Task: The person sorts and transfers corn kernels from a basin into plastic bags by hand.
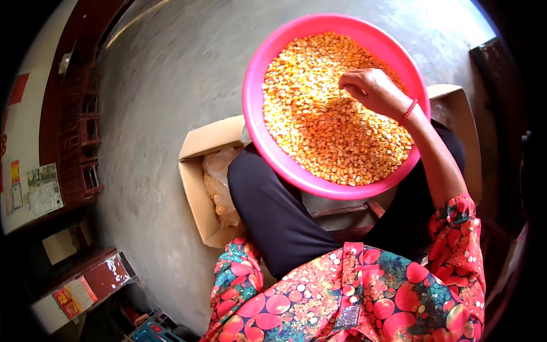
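A round pink basin point(254, 122) full of loose yellow-orange corn kernels point(319, 125) rests over my knees. Above the kernels, in the upper right part of the basin, is my right hand point(373, 91), with a red bracelet on the wrist. Its fingers are curled and pressed together; whatever they hold, if anything, is too small to make out. My left hand is out of sight; only the left sleeve point(236, 276) shows, bent down at my side.
Left of my legs, an open cardboard box point(194, 196) holds a plastic bag point(219, 182) with yellow contents. Another open box point(470, 134) stands at the right. Dark wooden furniture point(88, 131) lines the left side, and a wooden bar point(342, 211) shows between my legs.
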The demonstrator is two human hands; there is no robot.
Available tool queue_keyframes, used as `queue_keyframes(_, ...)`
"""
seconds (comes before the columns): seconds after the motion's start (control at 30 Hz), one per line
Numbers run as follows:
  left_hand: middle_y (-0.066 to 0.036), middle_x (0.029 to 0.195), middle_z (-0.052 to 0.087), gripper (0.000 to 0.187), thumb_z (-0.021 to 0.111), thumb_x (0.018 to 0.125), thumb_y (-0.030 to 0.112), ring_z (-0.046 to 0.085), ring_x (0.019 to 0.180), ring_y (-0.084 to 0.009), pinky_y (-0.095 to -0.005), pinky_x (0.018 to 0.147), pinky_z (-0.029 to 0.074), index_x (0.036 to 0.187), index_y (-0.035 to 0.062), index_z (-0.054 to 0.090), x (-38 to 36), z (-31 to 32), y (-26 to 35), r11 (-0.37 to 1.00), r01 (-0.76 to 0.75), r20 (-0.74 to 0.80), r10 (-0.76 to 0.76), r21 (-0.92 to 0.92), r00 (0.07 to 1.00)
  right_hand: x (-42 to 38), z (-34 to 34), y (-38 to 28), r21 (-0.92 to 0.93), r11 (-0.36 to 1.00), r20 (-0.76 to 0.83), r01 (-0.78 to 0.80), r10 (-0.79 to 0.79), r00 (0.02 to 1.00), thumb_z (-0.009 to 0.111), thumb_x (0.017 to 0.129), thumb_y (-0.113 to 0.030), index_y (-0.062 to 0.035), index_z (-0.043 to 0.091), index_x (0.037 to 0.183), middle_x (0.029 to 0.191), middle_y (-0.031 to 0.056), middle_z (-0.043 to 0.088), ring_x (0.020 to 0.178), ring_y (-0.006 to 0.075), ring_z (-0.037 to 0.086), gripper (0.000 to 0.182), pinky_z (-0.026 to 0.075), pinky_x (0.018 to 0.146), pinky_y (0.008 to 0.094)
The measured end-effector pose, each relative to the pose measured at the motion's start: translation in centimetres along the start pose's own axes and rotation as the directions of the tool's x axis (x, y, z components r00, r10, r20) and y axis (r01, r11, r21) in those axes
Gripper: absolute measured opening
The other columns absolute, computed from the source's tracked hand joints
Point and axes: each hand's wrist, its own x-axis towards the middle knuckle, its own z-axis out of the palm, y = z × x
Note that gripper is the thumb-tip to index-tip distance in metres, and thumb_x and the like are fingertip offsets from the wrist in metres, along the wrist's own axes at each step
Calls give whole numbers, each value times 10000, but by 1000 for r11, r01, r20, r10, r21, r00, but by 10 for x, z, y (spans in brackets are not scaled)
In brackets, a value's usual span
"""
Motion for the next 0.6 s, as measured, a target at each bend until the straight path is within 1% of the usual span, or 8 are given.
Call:
queue_keyframes(0.03, -71, 874, 609, 268, 546, 898, 250, 573, 706, -138, -260, 581, 480, 1031, 23, 593, 3, 0, 1, 1000, 4, 4, -4, 0, 1000, 0, 1, 3, -3, 1000, 15, -14, 14, 1000, 527, 828, -37, -18, 579, 864, 776, 131, 615, 747, 301, 619, 66, 489, 669, 384)
queue_keyframes(0.13, -69, 876, 608, 258, 547, 898, 239, 570, 706, -135, -259, 585, 479, 1033, 24, 595, 10, -2, 1, 1000, 6, 15, -7, 9, 1000, -1, -2, 3, 3, 1000, -29, 6, -6, 1000, 536, 835, -42, -17, 578, 866, 778, 125, 617, 758, 295, 624, 57, 491, 672, 380)
queue_keyframes(0.33, -64, 879, 607, 241, 547, 898, 216, 563, 704, -130, -255, 592, 477, 1037, 26, 598, 14, -2, 15, 1000, 1, 32, -1, 5, 999, -2, -5, 2, -9, 1000, -48, 5, -5, 999, 531, 841, -63, -16, 572, 859, 774, 125, 618, 750, 301, 617, 65, 487, 671, 391)
queue_keyframes(0.4, -63, 880, 606, 235, 547, 898, 208, 560, 704, -128, -254, 595, 476, 1038, 27, 600, 13, -5, 17, 1000, 1, 28, -1, -2, 1000, -1, -4, 1, -10, 1000, -64, 1, -1, 998, 538, 827, -95, -48, 573, 835, 727, 125, 621, 724, 300, 627, 59, 503, 652, 416)
queue_keyframes(0.53, -60, 882, 605, 224, 547, 898, 193, 556, 702, -124, -252, 600, 475, 1041, 29, 602, 18, -7, 15, 1000, -12, 32, 12, -3, 999, -5, 2, 12, -63, 998, -3, -18, 18, 1000, 526, 830, -112, -72, 603, 854, 702, 134, 612, 717, 314, 622, 90, 493, 651, 437)
queue_keyframes(0.57, -59, 883, 605, 222, 547, 898, 189, 554, 702, -123, -251, 601, 474, 1041, 29, 602, 20, -6, 17, 1000, -15, 34, 15, -6, 999, -6, -3, 8, -37, 999, 16, -40, 41, 999, 558, 798, -66, -22, 575, 834, 764, 136, 615, 753, 319, 614, 59, 486, 673, 416)
queue_keyframes(0.6, -58, 883, 605, 219, 547, 898, 185, 553, 702, -122, -251, 602, 474, 1042, 29, 603, 23, -6, 19, 1000, -19, 33, 20, -12, 999, -6, -5, 8, -34, 999, -4, -42, 42, 999, 560, 801, -67, -26, 578, 823, 758, 140, 613, 749, 323, 613, 49, 483, 667, 419)
